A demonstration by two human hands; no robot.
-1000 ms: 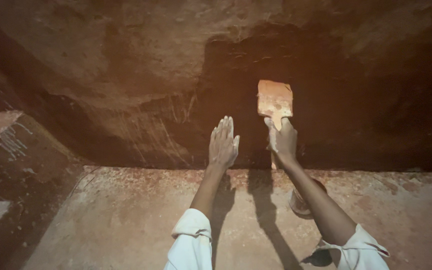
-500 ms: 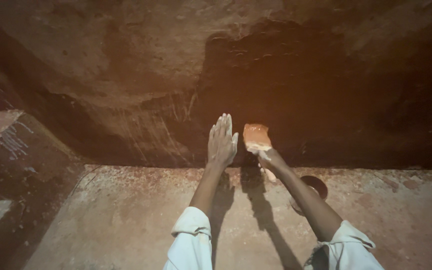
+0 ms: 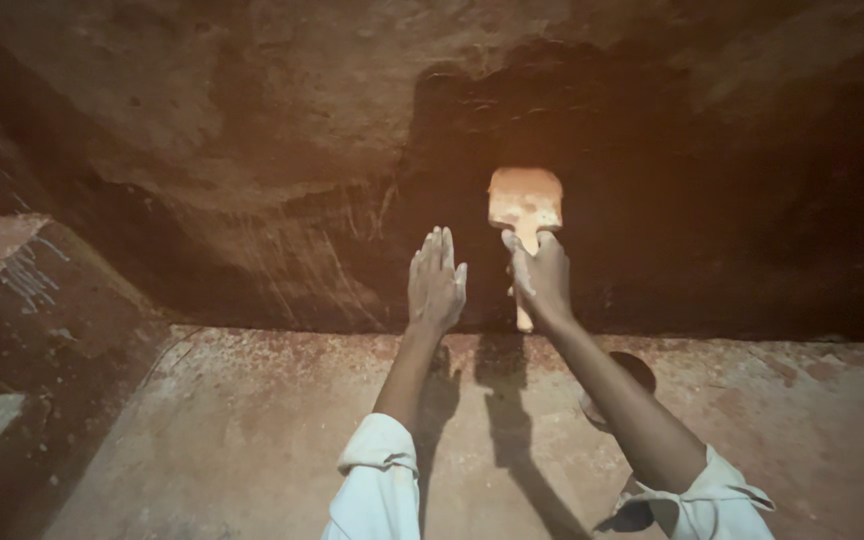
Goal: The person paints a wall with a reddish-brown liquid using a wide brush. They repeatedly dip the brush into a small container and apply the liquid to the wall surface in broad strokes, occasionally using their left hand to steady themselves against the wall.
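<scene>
From the head camera, looking down and forward, the person stands before a rough earthen wall [image 3: 252,120] that rises from a pale, dusty floor [image 3: 232,430]. The right hand [image 3: 540,280] is closed around the handle of a small wooden float [image 3: 524,200], a flat paddle-shaped board, and presses its blade flat against the wall just above the hand. The left hand [image 3: 435,282] is open, fingers together and straight, palm laid against the wall right beside the right hand, holding nothing. Both hands look dusted with pale plaster.

The patch of wall [image 3: 592,140] around the float is darker and looks damp, a freshly coated area spreading up and to the right; the wall to the left is lighter, drier and scored with scratch marks. As I judge it, the smoothing is partly done: one dark section is covered, and much lighter wall is left. A round dark bowl [image 3: 624,385] sits on the floor, half hidden behind the right forearm; what it holds I cannot tell.

Against half a second ago, the float stands higher on the wall and shows its full face; then it sat low, level with the left fingertips. The left hand has stayed planted where it was.
</scene>
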